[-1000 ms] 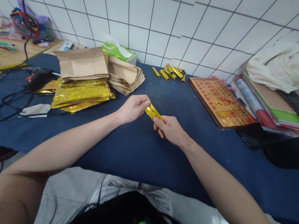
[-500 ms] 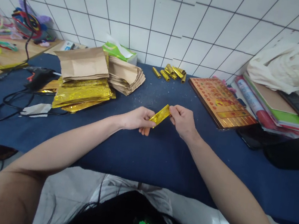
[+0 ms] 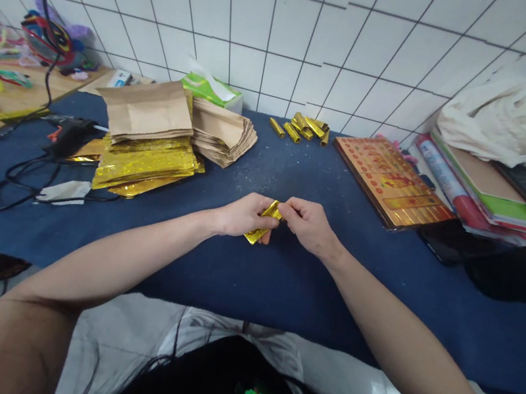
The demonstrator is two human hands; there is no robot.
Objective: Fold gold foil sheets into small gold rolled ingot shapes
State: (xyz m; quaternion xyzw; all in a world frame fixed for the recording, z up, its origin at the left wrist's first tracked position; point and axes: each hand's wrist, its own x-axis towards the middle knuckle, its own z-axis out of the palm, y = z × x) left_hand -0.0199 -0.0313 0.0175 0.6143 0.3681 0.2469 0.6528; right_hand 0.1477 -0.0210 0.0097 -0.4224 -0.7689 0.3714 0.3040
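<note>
A small folded piece of shiny gold foil paper [image 3: 263,222] sits between both hands over the middle of the blue table cloth [image 3: 250,275]. My left hand [image 3: 243,214] is closed around its lower end. My right hand [image 3: 308,224] pinches its upper end with thumb and fingers. The two hands nearly touch, and most of the foil piece is hidden by the fingers.
A stack of gold foil sheets [image 3: 145,165] and brown paper [image 3: 147,109] lies at the left, with more brown paper [image 3: 223,132] behind. Several rolled gold pieces [image 3: 304,127] lie near the wall. A glue gun [image 3: 71,132] with cable, a printed board [image 3: 390,180] and books [image 3: 483,192] flank the area.
The foil piece was held stretched out between the hands; they have since come together and lowered toward the cloth, and the piece now looks shorter and bent.
</note>
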